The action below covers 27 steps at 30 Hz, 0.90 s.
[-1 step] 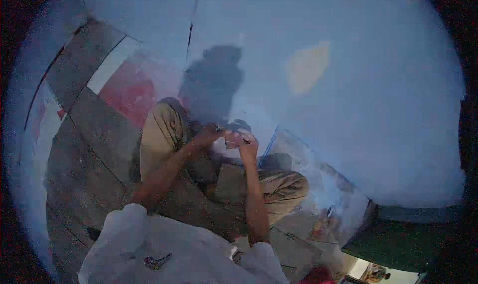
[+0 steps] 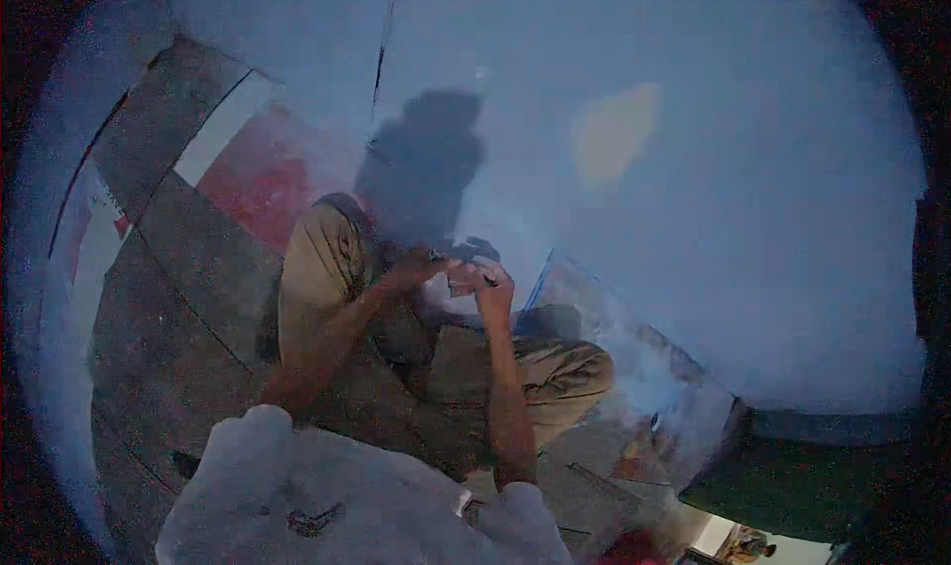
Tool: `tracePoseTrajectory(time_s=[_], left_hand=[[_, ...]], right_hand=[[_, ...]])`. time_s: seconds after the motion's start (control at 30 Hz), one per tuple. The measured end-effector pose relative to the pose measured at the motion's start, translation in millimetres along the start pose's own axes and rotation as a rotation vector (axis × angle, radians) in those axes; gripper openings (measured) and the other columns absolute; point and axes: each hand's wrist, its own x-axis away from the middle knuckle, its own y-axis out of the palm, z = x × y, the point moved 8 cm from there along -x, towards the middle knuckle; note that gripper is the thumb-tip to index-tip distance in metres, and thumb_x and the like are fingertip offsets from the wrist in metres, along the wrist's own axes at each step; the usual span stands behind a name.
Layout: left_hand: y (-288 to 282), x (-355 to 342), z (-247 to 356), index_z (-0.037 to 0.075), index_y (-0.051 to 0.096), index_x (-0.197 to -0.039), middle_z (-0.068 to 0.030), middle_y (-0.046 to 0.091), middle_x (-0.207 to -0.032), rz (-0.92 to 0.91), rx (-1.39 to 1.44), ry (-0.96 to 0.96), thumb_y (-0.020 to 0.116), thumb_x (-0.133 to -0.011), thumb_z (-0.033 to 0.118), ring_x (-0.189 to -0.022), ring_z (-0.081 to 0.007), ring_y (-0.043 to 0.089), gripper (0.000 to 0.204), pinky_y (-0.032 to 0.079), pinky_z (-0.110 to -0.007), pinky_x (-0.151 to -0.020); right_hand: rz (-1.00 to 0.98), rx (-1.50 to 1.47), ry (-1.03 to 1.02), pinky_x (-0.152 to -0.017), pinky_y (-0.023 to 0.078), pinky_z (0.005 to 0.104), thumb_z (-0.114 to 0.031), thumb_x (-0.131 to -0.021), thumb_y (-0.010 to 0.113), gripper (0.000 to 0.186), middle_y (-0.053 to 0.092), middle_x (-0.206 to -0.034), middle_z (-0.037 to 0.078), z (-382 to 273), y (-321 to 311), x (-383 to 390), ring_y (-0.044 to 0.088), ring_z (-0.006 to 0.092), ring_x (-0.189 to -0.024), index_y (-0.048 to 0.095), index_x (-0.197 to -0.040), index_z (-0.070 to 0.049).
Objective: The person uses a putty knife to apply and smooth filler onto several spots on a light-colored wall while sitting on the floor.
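Observation:
The picture is dim and hazy. I sit cross-legged in khaki trousers (image 2: pixel 317 268) on a wooden plank floor (image 2: pixel 168 298). Both hands meet in front of me, above my lap. My left hand (image 2: pixel 416 266) and my right hand (image 2: pixel 492 290) close together around a small pale object (image 2: pixel 462 276); what it is I cannot make out. A dark bit (image 2: pixel 480 248) sticks out just above the fingers.
A pale blue wall (image 2: pixel 693 169) with my shadow (image 2: pixel 426 169) rises close ahead. A red patch (image 2: pixel 263 184) lies on the floor at the left. A clear plastic sheet or bag (image 2: pixel 634 367) lies by my right knee, with a green thing (image 2: pixel 783 486) beyond it.

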Motion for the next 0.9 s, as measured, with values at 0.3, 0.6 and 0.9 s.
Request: tracePoseTrajectory(time_s=[0.3, 0.6, 0.9], left_hand=[[7, -27, -99, 0.008, 0.07, -0.094, -0.0028, 0.05, -0.063, -0.142, 0.085, -0.002, 0.063, -0.082, 0.055, -0.06, -0.0131, 0.046, 0.049, 0.039, -0.032, -0.055], [21, -29, -90, 0.013, 0.063, -0.121, -0.006, 0.06, -0.088, -0.299, 0.074, -0.113, 0.059, -0.085, 0.056, -0.078, -0.0132, 0.052, 0.056, 0.044, -0.035, -0.069], [27, -33, -47, 0.015, 0.064, -0.119, -0.0096, 0.063, -0.099, -0.356, -0.117, -0.003, 0.055, -0.09, 0.051, -0.088, -0.0205, 0.055, 0.047, 0.043, -0.038, -0.083]], right_hand=[[-0.15, -0.112, 0.112, -0.058, 0.051, 0.0273, -0.017, -0.084, 0.071, 0.028, 0.068, -0.08, 0.01, -30, 32, 8, 0.064, 0.0144, -0.066, 0.064, -0.102, 0.003], [-0.138, 0.129, -0.003, -0.058, 0.051, 0.03, -0.015, -0.081, 0.075, 0.031, 0.068, -0.083, 0.012, 14, 19, -9, 0.064, 0.0166, -0.066, 0.064, -0.102, 0.004], [-0.178, -0.065, 0.014, -0.062, 0.051, 0.029, -0.013, -0.085, 0.069, 0.023, 0.067, -0.086, 0.01, 9, 10, -7, 0.062, 0.0149, -0.074, 0.064, -0.103, 0.001]])
